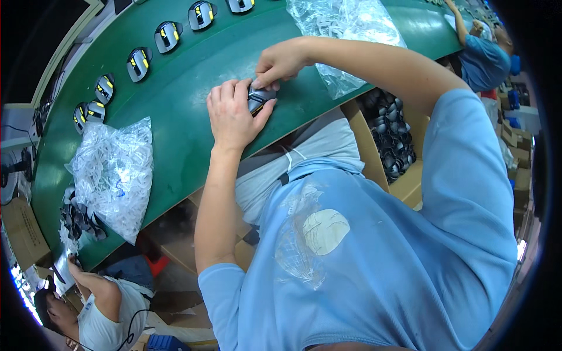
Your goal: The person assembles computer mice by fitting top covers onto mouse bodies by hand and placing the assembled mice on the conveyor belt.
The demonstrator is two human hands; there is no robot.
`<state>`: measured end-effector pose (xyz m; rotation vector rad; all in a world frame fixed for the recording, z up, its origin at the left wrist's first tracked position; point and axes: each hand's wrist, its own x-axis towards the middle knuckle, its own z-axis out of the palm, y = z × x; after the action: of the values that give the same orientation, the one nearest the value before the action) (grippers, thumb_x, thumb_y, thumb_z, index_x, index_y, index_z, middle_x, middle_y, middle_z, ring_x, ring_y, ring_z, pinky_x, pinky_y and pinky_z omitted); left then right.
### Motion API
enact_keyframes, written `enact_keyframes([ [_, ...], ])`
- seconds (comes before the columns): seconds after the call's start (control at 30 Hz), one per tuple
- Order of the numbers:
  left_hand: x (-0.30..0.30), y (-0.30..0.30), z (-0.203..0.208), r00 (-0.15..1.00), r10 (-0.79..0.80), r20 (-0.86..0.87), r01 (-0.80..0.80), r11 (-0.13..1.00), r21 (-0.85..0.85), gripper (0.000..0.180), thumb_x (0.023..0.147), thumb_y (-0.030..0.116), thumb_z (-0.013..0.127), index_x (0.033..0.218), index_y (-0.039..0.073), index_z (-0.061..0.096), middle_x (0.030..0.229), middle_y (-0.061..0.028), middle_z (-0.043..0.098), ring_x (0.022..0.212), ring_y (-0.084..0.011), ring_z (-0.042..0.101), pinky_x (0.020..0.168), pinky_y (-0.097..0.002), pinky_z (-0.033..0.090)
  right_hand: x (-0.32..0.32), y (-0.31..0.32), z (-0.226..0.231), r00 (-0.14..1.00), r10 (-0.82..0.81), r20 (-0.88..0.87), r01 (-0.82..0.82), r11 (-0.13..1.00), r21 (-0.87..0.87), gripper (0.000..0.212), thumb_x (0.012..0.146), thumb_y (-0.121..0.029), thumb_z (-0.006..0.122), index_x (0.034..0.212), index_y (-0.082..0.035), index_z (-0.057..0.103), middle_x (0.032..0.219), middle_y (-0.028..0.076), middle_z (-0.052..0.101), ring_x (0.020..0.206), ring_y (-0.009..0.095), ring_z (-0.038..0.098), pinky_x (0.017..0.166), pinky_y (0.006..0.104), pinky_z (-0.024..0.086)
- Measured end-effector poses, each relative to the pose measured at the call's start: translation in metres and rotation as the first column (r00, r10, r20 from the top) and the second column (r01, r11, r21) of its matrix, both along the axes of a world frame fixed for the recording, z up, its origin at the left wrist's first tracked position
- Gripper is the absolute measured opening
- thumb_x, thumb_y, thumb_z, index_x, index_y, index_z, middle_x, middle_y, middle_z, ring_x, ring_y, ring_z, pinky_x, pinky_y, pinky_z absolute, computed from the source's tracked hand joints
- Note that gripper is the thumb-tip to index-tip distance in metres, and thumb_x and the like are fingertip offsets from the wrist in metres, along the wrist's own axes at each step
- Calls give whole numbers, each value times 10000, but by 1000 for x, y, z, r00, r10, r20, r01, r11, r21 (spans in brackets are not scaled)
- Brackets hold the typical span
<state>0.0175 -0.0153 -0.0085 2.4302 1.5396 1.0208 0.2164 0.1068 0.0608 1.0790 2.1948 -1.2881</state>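
A dark grey computer mouse shell [261,99] rests on the green worktable near its front edge. My left hand [231,114] wraps over its left side, fingers across the far end and thumb along the near right side, holding it down. From the right, my right hand [282,63] reaches over with fingers curled in a pinch at the shell's far end. Whatever those fingertips hold is hidden. Further back on the table, several similar grey and black mouse shells with yellow parts [168,37] stand in a curved row.
A clear bag of white plastic parts [114,172] lies at left, dark curved pieces [79,219] beside it. Another clear bag [345,29] lies behind my right arm. Below the table edge stands a cardboard box [407,190] of dark shells. Co-workers sit at lower left and far right.
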Motion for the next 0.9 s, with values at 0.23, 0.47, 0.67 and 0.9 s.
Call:
enact_keyframes([
  [0.23, -6, -2, 4, 999, -29, 15, 30, 997, -76, 715, 760, 395, 902, 1318, 17, 662, 1243, -178, 668, 1157, -373, 590, 1052, -495, 432, 35, -38, -17, 899, 107, -425, 91, 904, 418, 546, 888, -455, 875, 1193, -34, 709, 1042, 113, 728, 803, 277, 662, 724, 414, 558],
  [0.47, -5, -5, 9, 994, -100, 49, 104, 990, -91, 769, 731, 362, 948, 1336, 21, 619, 1254, -169, 654, 1164, -370, 582, 1080, -499, 392, 27, -48, -24, 910, -162, -381, 310, 876, 369, 530, 938, -567, 812, 895, -48, 716, 691, 78, 659, 634, 231, 643, 608, 374, 519],
  [0.67, 18, -24, 8, 992, -101, 73, 113, 975, -190, 709, 761, 400, 943, 1297, 43, 645, 1277, -107, 662, 1200, -326, 576, 1105, -506, 371, 28, -27, 6, 992, -124, -32, 121, 989, -82, 612, 1003, -605, 720, 789, -32, 739, 715, 56, 727, 652, 156, 680, 595, 330, 537],
  [0.9, 35, -39, 8, 992, -43, 120, 68, 975, -214, 685, 784, 402, 924, 1307, 50, 656, 1282, -91, 650, 1212, -315, 562, 1116, -524, 364, 15, -35, 40, 954, -120, 275, 176, 966, -190, 531, 1049, -497, 696, 852, -10, 776, 779, 57, 778, 658, 146, 716, 616, 329, 582],
])
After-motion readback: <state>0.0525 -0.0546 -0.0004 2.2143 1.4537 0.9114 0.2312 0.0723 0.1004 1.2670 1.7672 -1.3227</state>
